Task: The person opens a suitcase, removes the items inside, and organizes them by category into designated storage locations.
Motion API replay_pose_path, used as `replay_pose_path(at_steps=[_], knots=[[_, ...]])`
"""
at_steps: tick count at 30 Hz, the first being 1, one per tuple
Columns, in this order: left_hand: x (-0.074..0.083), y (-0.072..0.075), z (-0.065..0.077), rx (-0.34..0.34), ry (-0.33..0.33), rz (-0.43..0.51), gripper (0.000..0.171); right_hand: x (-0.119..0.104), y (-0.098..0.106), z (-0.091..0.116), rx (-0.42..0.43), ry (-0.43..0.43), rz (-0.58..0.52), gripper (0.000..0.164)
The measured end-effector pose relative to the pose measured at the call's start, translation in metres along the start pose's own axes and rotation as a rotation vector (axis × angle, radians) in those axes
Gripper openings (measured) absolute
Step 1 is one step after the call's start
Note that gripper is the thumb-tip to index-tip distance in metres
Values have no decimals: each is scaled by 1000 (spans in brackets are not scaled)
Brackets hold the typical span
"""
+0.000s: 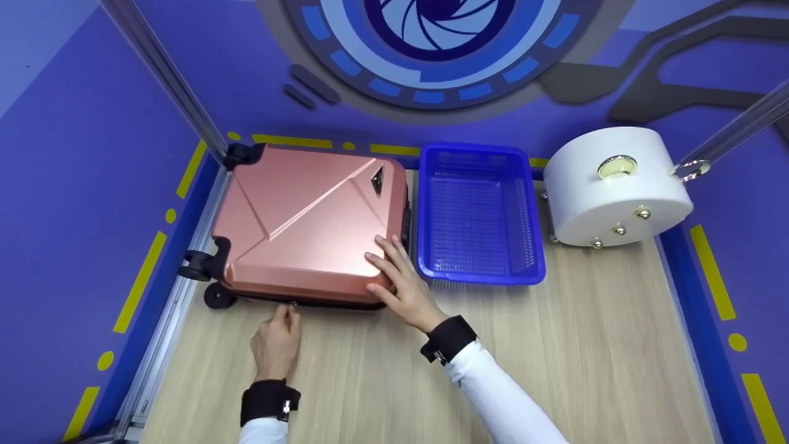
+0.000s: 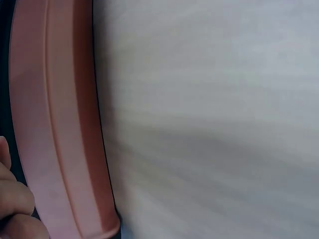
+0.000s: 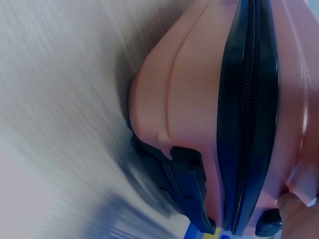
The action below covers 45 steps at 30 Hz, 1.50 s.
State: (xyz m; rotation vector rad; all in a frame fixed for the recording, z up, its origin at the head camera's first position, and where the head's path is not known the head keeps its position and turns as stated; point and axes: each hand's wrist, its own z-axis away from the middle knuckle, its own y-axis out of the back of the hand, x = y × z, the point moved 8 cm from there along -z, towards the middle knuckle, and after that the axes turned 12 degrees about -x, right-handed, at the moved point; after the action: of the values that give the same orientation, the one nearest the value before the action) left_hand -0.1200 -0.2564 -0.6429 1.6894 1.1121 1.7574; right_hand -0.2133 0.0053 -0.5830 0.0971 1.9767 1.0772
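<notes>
A pink hard-shell suitcase (image 1: 308, 209) lies flat on the floor, its wheels toward the left. My left hand (image 1: 277, 342) is at the suitcase's near side, thumb and finger pinching a small zipper pull (image 1: 293, 304) on the dark seam. In the left wrist view, curled fingers (image 2: 17, 204) show at the lower left beside the pink shell. My right hand (image 1: 404, 287) rests with spread fingers on the near right corner of the lid. The right wrist view shows the black-edged zipper (image 3: 249, 99) closed along that corner, with a black side handle (image 3: 187, 174) nearby.
Right of the suitcase stands a blue plastic basket (image 1: 425, 246). Beyond it is a white rounded case (image 1: 610, 179) with gold-coloured knobs and a ring. Purple walls with yellow dashes enclose the wood-patterned floor (image 1: 555, 357). Black wheels (image 1: 219, 296) stick out at the suitcase's left.
</notes>
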Motion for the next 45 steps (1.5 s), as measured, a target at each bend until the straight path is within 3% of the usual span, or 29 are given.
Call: replay_pose_path(at_steps=[6,18,25,31,36,39,45], knots=[[-12,10,-2,11,65,-19,21,-2,0,-1,1,22,-16,57],[-1,6,-2,3,-8,-6,17,-3,12,-5,13,55,19,58],[19,-4,1,3,-95,-3,18,0,28,-6,153,47,99,51],[46,-19,10,48,-187,-16,14,5,42,-4,276,-49,139,40],[61,-30,17,68,-203,3,16,4,47,-6,316,-84,213,39],[63,-33,20,62,-194,7,19,-2,42,-7,297,-64,298,43],[60,-31,18,43,-177,-20,22,-9,22,-9,147,-9,407,55]])
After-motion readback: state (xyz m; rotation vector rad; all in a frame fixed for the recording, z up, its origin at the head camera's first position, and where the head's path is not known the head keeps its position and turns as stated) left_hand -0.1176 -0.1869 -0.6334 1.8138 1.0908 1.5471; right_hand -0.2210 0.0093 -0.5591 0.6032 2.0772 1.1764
